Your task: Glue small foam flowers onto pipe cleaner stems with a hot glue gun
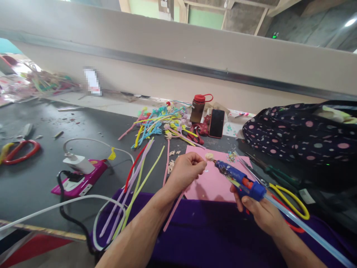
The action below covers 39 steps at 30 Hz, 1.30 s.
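My left hand (186,167) is closed in a pinch over a pink sheet (195,190). A pink pipe cleaner (173,212) runs out from under the hand toward me; its upper end is hidden by the fingers. Just beyond the fingertips is a small cream-coloured piece (209,156), at the nozzle of a blue hot glue gun (234,175). Wrapped round the glue gun's handle is my right hand (256,210). A long clear glue stick (304,221) sticks out of the gun's back end.
Coloured pipe cleaners (158,123) are heaped beyond the sheet, near a red-lidded bottle (196,108) and a phone (216,123). Yellow-and-red-handled scissors (291,197) and a dotted bag (301,130) lie right. Left are a magenta power strip (92,178) with cables and red-handled scissors (23,150).
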{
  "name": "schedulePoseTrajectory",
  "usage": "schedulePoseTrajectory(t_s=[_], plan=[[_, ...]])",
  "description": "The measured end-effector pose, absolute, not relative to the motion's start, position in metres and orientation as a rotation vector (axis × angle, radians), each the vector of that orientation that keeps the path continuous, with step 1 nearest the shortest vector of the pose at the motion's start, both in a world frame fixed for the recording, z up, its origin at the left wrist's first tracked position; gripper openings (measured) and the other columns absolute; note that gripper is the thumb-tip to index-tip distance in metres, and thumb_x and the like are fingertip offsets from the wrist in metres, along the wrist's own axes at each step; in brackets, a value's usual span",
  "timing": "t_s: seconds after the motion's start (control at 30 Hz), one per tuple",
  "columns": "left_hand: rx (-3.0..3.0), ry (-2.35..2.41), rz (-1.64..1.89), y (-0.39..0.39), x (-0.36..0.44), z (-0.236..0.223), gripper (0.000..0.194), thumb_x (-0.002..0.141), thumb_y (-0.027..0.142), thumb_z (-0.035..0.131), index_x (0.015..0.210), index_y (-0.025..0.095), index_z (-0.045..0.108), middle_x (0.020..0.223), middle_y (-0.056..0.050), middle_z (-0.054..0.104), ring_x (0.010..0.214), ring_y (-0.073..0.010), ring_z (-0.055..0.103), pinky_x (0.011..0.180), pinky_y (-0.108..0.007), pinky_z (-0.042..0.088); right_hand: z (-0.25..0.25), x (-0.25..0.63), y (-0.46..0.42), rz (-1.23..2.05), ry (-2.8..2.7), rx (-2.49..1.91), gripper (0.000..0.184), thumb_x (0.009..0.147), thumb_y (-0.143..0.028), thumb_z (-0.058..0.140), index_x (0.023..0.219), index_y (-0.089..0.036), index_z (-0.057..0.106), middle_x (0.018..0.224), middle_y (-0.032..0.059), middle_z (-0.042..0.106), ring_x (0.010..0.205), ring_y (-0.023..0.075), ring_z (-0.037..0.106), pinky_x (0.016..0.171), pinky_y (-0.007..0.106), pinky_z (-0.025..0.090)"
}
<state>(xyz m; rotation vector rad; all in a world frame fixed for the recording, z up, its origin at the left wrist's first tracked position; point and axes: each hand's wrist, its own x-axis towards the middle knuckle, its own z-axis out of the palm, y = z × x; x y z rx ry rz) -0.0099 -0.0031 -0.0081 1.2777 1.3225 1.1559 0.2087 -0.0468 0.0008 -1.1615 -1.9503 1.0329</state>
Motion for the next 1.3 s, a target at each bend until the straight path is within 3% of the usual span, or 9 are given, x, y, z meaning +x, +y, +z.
schedulePoseTrajectory(t_s=[0.3, 0.4, 0.5, 0.63, 0.83, 1.0, 1.3], plan=[[1.200, 1.303, 1.194, 0.000, -0.011, -0.012, 0.012, 0.067, 0.028, 0.059, 0.064, 0.016, 0.056, 0.051, 0.003, 0.055, 0.041, -0.0070, 0.048, 0.040, -0.017, 0.035, 0.002, 0.214, -0.050, 1.144, -1.922, -1.105, 0.042, 0.082, -0.052, 0.044, 0.097, -0.015, 0.058, 0.061, 0.0036, 0.056, 0.056, 0.0162, 0.052, 0.053, 0.028, 0.044], [1.071, 1.207, 1.305, 0.003, -0.015, -0.006, 0.014, 0.066, 0.028, 0.061, 0.065, 0.015, 0.055, 0.051, 0.004, 0.053, 0.042, -0.0060, 0.046, 0.043, -0.017, 0.036, 0.005, 0.214, -0.049, 1.114, -1.926, -1.095, 0.041, 0.081, -0.051, 0.046, 0.096, -0.015, 0.058, 0.070, 0.0063, 0.060, 0.060, 0.0172, 0.054, 0.056, 0.028, 0.046], [0.904, 1.072, 1.377, 0.004, -0.022, 0.003, 0.019, 0.067, 0.031, 0.063, 0.067, 0.015, 0.054, 0.054, 0.004, 0.055, 0.045, -0.0045, 0.046, 0.045, -0.016, 0.036, 0.004, 0.211, -0.043, 0.923, -1.928, -1.232, 0.029, 0.082, -0.043, 0.048, 0.089, -0.017, 0.057, 0.078, 0.0060, 0.061, 0.064, 0.0173, 0.056, 0.058, 0.028, 0.045], [0.816, 1.020, 1.409, 0.005, -0.032, 0.010, 0.022, 0.066, 0.034, 0.065, 0.068, 0.015, 0.054, 0.059, 0.004, 0.056, 0.043, -0.0029, 0.042, 0.038, -0.015, 0.026, -0.005, 0.204, -0.031, 0.544, -2.163, -1.444, 0.021, 0.081, -0.038, 0.049, 0.084, -0.019, 0.054, 0.074, 0.0021, 0.056, 0.064, 0.0169, 0.053, 0.058, 0.028, 0.041], [0.793, 0.980, 1.412, 0.005, -0.045, 0.015, 0.022, 0.066, 0.033, 0.066, 0.066, 0.015, 0.053, 0.056, 0.004, 0.053, 0.040, -0.0032, 0.039, 0.036, -0.016, 0.024, -0.020, 0.191, -0.033, 0.168, -2.485, -1.601, 0.024, 0.085, -0.040, 0.043, 0.092, -0.018, 0.050, 0.085, 0.0055, 0.053, 0.069, 0.0198, 0.057, 0.055, 0.028, 0.038], [0.757, 0.955, 1.498, 0.006, -0.052, 0.017, 0.019, 0.066, 0.030, 0.066, 0.065, 0.014, 0.055, 0.054, 0.004, 0.053, 0.040, -0.0030, 0.040, 0.037, -0.015, 0.025, -0.023, 0.187, -0.040, -0.151, -2.518, -1.727, 0.030, 0.086, -0.045, 0.039, 0.099, -0.019, 0.049, 0.088, 0.0057, 0.051, 0.061, 0.0189, 0.057, 0.045, 0.025, 0.031], [0.690, 0.904, 1.422, 0.006, -0.043, 0.017, 0.019, 0.066, 0.029, 0.065, 0.063, 0.013, 0.055, 0.052, 0.003, 0.052, 0.037, -0.0021, 0.037, 0.033, -0.016, 0.019, -0.031, 0.185, -0.038, -0.102, -2.574, -1.700, 0.031, 0.086, -0.046, 0.038, 0.101, -0.020, 0.048, 0.089, 0.0052, 0.051, 0.061, 0.0192, 0.059, 0.047, 0.027, 0.034]])
